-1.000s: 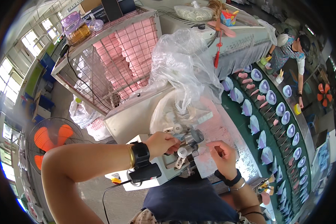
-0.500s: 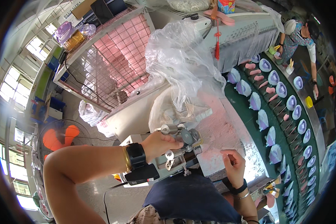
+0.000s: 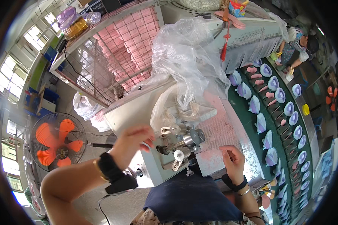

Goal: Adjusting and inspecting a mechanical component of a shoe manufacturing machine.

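A small metal machine with shiny rollers [image 3: 191,138] and a round knurled part stands in front of me. My left hand [image 3: 133,144] is off to its left, a little blurred, with its fingers loosely bent and apart, touching none of the rollers. On the right, my right hand [image 3: 234,163] hovers over a pink-dusted ribbed plate [image 3: 223,129]. Its fingers are curled in and the thumb meets the forefinger; whether something small is between them, I cannot make out. Crumpled clear plastic [image 3: 182,56] hangs behind the machine.
A green conveyor [image 3: 248,129] curves along the right, carrying purple-and-white shoe-like pieces [image 3: 266,140] and pink pieces. Across it a person [image 3: 298,48] works. An orange-bladed fan [image 3: 60,144] stands at left. A wire cage [image 3: 118,47] holds stacked pink material. Pliers-like tools lie at lower right.
My left hand has let go of the machine's rollers and drawn back to the left. My right hand has barely moved. The view has shifted slightly; the far person's arm has pulled in.
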### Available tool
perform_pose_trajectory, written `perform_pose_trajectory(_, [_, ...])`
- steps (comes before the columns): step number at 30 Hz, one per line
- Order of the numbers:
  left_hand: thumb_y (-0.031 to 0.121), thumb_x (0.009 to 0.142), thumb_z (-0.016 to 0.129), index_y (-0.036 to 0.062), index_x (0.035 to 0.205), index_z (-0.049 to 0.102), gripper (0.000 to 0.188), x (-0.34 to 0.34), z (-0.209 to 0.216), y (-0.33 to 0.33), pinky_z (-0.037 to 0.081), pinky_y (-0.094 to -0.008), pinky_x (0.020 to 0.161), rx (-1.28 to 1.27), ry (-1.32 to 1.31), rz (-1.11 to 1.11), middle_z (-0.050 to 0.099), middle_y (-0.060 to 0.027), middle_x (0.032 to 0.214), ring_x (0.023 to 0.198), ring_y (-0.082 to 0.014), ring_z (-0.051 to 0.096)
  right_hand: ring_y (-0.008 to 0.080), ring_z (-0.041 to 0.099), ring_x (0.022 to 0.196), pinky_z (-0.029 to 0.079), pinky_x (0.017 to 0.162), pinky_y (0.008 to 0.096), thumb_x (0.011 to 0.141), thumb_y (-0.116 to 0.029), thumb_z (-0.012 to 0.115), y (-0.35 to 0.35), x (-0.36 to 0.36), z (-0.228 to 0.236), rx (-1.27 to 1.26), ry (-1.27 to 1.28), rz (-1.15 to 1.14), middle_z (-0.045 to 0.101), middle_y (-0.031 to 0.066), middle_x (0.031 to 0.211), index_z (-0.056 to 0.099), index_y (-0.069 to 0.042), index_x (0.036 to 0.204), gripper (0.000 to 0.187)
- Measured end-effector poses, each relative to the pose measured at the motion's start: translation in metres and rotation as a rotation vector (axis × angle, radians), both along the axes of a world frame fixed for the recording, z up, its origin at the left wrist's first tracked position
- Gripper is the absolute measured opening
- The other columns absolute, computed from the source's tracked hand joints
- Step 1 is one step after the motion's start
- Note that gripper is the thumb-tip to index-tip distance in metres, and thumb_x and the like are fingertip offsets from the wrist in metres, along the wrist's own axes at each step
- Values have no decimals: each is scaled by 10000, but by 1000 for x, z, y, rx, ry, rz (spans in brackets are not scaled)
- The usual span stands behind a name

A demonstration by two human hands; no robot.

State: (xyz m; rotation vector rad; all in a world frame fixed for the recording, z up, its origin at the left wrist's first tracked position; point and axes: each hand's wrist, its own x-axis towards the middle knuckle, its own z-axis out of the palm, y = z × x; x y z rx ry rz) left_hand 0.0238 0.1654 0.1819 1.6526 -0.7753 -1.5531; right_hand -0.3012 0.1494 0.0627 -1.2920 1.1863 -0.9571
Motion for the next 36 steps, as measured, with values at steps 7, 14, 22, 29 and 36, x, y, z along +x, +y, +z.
perform_pose_trajectory(7, [258, 1026, 452, 55, 777, 512, 326, 67, 33, 18, 377, -230, 547, -448, 85, 213, 509, -13, 671, 574, -94, 481, 35, 276, 414, 227, 406, 222, 997, -151, 443, -11, 34, 38, 318, -357, 18, 325, -56, 537, 587, -35, 986, 186])
perform_pose_trajectory(14, [288, 1051, 395, 56, 656, 466, 463, 140, -18, 93, 312, -244, 434, -420, 245, -42, 464, -26, 581, 461, -95, 397, 89, 267, 409, 227, 404, 245, 1006, -238, 384, 46, 103, 94, 346, -310, -75, 308, -33, 525, 447, -123, 741, 296])
perform_pose_trajectory(22, [153, 936, 499, 47, 965, 567, 129, 147, -35, 169, 463, -294, 689, 303, 1111, 67, 563, -46, 879, 789, -159, 548, 186, 550, 686, 452, 546, 307, 820, -138, 642, 104, 291, 137, -734, 216, 1027, 540, 47, 734, 589, -79, 736, 115])
perform_pose_trajectory(29, [179, 982, 461, -40, 1148, 570, 295, 164, -60, 208, 460, -309, 872, 344, 1409, 409, 627, -144, 1071, 981, -216, 601, 231, 529, 779, 453, 794, 392, 760, -108, 624, 142, 355, 93, -940, 139, 1161, 523, 59, 724, 557, -38, 677, 128])
perform_pose_trajectory(36, [235, 1009, 438, 87, 885, 506, 205, 234, -137, 283, 419, -297, 708, -43, 910, 844, 515, -40, 853, 783, -153, 505, 186, 636, 750, 542, 682, 332, 781, -196, 723, 115, 312, 114, -828, 245, 939, 687, 81, 910, 662, -98, 836, 128])
